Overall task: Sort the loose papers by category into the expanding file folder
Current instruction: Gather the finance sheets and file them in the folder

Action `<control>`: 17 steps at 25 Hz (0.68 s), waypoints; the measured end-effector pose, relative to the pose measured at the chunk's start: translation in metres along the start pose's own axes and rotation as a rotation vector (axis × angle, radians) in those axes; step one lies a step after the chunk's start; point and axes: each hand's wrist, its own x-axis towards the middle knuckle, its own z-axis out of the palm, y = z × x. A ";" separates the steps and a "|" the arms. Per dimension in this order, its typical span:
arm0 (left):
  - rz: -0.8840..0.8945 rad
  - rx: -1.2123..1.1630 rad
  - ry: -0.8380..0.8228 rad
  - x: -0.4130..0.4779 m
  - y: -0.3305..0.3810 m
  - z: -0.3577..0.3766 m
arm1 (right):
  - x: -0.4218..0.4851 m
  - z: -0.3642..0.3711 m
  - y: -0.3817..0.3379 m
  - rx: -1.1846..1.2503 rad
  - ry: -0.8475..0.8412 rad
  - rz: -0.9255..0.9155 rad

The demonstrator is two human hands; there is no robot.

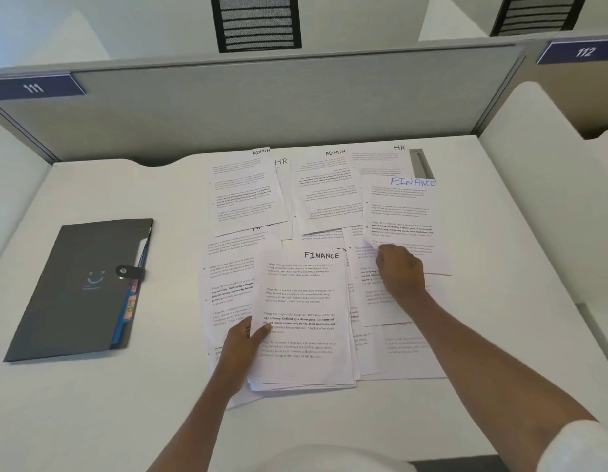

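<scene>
- Right now, white printed loose papers [248, 195] lie spread and overlapping across the middle and right of the white desk [125, 403]. Handwritten ADMIN, HR and FINANCE headings show at their tops.
- Nearest the person is a stack of white sheets [302, 318] topped by a page headed FINANCE in black ink. The left hand [241, 349] grips its left edge, thumb on top, fingers under.
- A blue-ink FINANCE sheet [401, 216] lies far right, on top of other pages. The right hand [401, 270] has curled fingers pinching its lower left corner, which is slightly lifted.
- The dark grey expanding file folder [77, 291] lies flat at the desk's left, well apart from the papers. Its strap is snapped closed and coloured tabs show along its right edge.
- A grey fabric partition [261, 107] stands behind the desk.
- Blue number plate 111 [33, 87] sits on the partition's left end; blue number plate 112 [583, 51] at far right.
</scene>
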 end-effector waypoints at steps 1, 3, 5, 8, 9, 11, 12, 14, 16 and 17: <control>0.006 0.010 0.010 -0.001 0.000 0.002 | -0.001 -0.002 -0.002 0.067 0.021 0.052; 0.014 0.017 0.029 -0.003 0.002 0.004 | -0.007 -0.010 -0.009 0.189 0.104 0.118; 0.019 0.010 0.034 -0.005 0.004 0.006 | -0.020 -0.022 -0.023 0.260 0.190 0.117; 0.009 0.000 0.026 -0.007 0.006 0.006 | -0.044 -0.040 -0.050 0.319 0.250 0.060; 0.004 0.002 0.026 -0.008 0.007 0.005 | -0.053 -0.046 -0.060 0.336 0.263 0.044; 0.000 0.006 0.026 -0.010 0.009 0.004 | -0.074 -0.050 -0.083 0.343 0.291 -0.017; -0.001 0.002 0.020 -0.011 0.010 0.004 | -0.086 -0.049 -0.096 0.337 0.308 -0.059; -0.004 -0.017 0.007 -0.014 0.015 0.004 | -0.110 -0.043 -0.121 0.331 0.296 -0.145; -0.009 -0.040 0.003 -0.014 0.017 0.003 | -0.133 -0.033 -0.142 0.301 0.210 -0.224; -0.008 -0.070 -0.012 -0.017 0.019 0.004 | -0.144 -0.028 -0.150 0.276 0.159 -0.258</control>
